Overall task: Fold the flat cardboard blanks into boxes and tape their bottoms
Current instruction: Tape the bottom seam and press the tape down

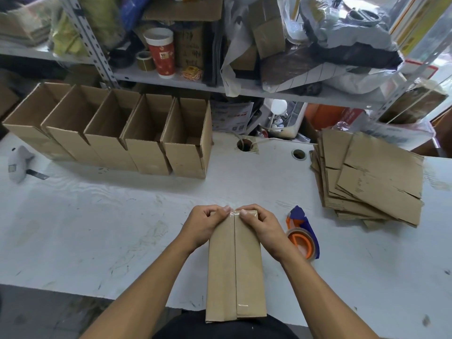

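Person pressing tape end over far edge of box bottom.

Head view: the box is lying bottom-up on the desk, near end reaching over the desk edge toward the person, probably so the taped seam faces up for smoothing. Left hand and right hand are both curling over the far end, fingertips nearly meeting at the seam and pinching the clear tape down over the edge; neither is spread wide. Tape dispenser is sitting just right of the box, within reach. Flat blanks are stacking at far right; finished boxes are lining up open-side up at rear left.
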